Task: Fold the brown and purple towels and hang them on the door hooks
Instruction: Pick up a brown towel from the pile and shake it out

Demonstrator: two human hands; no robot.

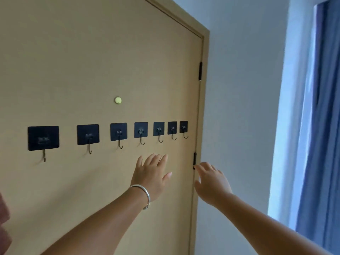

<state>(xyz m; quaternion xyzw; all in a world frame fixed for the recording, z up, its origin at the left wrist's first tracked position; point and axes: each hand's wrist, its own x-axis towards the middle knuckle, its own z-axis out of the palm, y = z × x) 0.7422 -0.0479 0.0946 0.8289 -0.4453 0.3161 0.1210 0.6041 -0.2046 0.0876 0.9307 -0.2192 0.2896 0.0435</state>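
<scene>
A tan door (92, 61) fills the left of the view. Across it runs a row of several black adhesive pads, each with a metal hook (141, 133) below; all the hooks hang bare. My left hand (150, 173), with a silver bangle on the wrist, is raised flat with fingers spread just below the hooks right of centre. My right hand (211, 181) is open too, held near the door's hinged edge. Neither hand holds anything. No brown or purple towel is clearly in view; only a reddish-brown strip (3, 227) shows at the far left edge.
A brass peephole (118, 100) sits above the hook row. Two black hinges (200, 70) mark the door's right edge. Right of the frame is a pale wall (239, 89), then a window with blue curtains (323, 126).
</scene>
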